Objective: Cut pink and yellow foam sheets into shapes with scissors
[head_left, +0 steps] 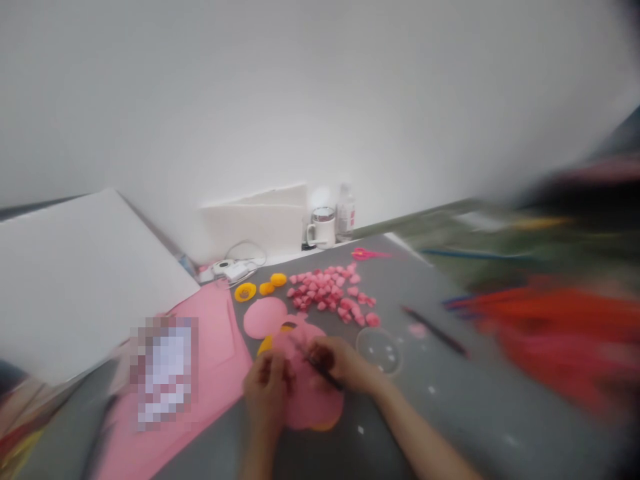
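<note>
My right hand (337, 363) is closed around a dark slender tool (331, 379), which slants up and left over pink cut pieces; blur hides what kind of tool it is. Just to its left, my left hand (267, 380) has its fingers pinched together near the tool's tip, and whatever they grip is too smeared to make out. Under both hands lie large rounded pink pieces (313, 410), with yellow edges showing beneath. A pink oval piece (265, 318) rests beyond my left hand. Many small pink folded pieces (325, 290) are heaped farther back.
Pink sheets (220, 347) cover the left, beside a white board (90, 280). Yellow round pieces (245, 292), a white mug (323, 228), a bottle (345, 212) and pink scissors (367, 254) stand or lie behind. A clear round dish (379, 352), a dark pen-like stick (435, 330) and red material (545, 333) are at right.
</note>
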Available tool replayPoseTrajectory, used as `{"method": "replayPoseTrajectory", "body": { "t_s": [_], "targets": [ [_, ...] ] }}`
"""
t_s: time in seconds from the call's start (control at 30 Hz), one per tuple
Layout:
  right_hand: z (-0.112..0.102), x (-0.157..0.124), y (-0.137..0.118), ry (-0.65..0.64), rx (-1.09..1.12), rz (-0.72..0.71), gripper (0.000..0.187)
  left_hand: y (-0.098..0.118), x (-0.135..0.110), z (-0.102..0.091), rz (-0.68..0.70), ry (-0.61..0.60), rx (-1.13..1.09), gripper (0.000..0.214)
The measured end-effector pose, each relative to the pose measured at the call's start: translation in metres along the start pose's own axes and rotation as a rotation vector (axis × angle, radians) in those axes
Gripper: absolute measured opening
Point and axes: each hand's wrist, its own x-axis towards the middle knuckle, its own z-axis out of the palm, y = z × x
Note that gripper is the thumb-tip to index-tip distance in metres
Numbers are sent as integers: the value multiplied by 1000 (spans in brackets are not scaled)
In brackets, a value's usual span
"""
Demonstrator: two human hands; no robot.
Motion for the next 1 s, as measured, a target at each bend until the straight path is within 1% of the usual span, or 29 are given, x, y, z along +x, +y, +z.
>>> {"method": "replayPoseTrajectory", "body": {
  "t_s": [0.07,0.2,0.33,0.5,0.57,0.63,0.8,0.9,1.0],
  "targets": [
    [2,0,0,-3,13,21,32,-2,1,-1,21,22,49,39],
    [8,1,4,9,17,59,30,-5,2,-3,94,72,223,43],
    [12,1,5,14,4,60,20,-5,1,-3,94,78,306,46],
    [11,1,1,48,-26,52,27,-7,2,-4,54,75,288,45],
    [11,1,0,54,-27,57,27,-6,2,-4,52,62,273,44],
    [11,1,1,42,-28,58,26,-5,2,-3,53,40,254,44],
    [12,2,7,30,12,28,30,1,0,-1,55,12,235,43],
    [13,2,8,42,46,8,29,2,-1,-1,52,-7,233,40],
    [11,2,8,22,58,3,31,1,-1,-2,43,-12,208,37]
  ]
}}
